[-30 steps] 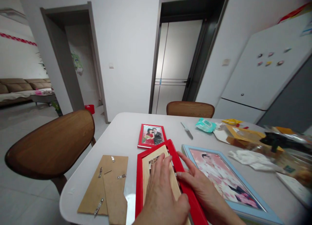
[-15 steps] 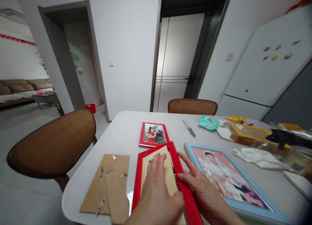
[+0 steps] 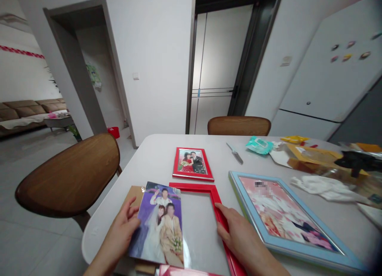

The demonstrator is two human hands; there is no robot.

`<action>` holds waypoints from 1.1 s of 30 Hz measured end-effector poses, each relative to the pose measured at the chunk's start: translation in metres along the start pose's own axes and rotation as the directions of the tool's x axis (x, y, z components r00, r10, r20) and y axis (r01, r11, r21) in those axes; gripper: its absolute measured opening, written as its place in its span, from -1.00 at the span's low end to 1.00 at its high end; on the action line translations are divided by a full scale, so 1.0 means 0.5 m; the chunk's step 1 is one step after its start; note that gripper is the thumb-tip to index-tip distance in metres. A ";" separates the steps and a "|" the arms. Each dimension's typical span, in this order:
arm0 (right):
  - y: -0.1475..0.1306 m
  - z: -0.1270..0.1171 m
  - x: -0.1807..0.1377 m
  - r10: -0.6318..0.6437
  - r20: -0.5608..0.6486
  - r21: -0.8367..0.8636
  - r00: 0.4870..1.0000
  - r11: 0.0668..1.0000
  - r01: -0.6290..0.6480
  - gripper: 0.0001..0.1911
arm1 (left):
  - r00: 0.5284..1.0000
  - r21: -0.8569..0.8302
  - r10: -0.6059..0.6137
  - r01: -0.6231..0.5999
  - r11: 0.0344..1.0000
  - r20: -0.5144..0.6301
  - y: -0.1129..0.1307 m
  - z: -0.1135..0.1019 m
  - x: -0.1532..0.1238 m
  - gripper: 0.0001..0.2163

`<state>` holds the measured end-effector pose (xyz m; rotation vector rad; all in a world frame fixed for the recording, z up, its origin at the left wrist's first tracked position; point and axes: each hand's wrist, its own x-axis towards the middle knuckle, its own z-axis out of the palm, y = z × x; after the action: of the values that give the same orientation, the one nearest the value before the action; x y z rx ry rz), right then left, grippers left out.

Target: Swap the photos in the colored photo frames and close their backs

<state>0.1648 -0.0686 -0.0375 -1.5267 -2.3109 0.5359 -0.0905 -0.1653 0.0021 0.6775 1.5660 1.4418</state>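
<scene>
My left hand point(image 3: 121, 230) grips the left edge of a glossy wedding photo point(image 3: 159, 226) and holds it tilted over the left half of a large red frame point(image 3: 219, 212) lying on the white table point(image 3: 155, 160). My right hand point(image 3: 237, 236) rests on the frame's right rail, fingers curled against it. The frame's inside shows bare and pale. A brown backing board point(image 3: 133, 192) peeks out under the photo at the left.
A small red framed photo point(image 3: 191, 163) lies beyond the big frame. A large blue framed picture point(image 3: 286, 216) sits at the right. Farther back are a knife point(image 3: 235, 153), a teal wipes pack point(image 3: 259, 145), a white cloth point(image 3: 324, 187) and packaging. Wooden chairs point(image 3: 70, 176) stand at the left and far side.
My left hand was pressed flat on the pale insert inside the red frame; now it holds a wedding photo lifted over the frame's left side. The frame's inside is bare. The camera tilted.
</scene>
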 end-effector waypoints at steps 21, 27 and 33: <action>0.024 0.015 0.018 -0.099 -0.086 -0.128 0.991 0.988 0.088 -0.56 | 1.000 0.033 0.012 -0.012 0.999 -0.011 -0.037 -0.005 0.027 -0.52; -0.017 0.014 -0.006 -0.158 -0.169 -0.034 0.973 0.987 0.155 -0.58 | 0.986 -0.047 -0.028 0.037 0.998 0.165 -0.033 0.032 0.026 -0.75; -0.065 -0.002 -0.009 -0.076 -0.093 0.485 0.993 0.867 0.111 -0.63 | 0.978 -0.230 -0.077 0.122 0.966 0.196 -0.018 0.042 0.009 -0.81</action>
<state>0.1407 -0.0844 -0.0216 -1.1604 -1.9742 0.9406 -0.0727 -0.1527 -0.0066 0.5632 1.2397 1.4215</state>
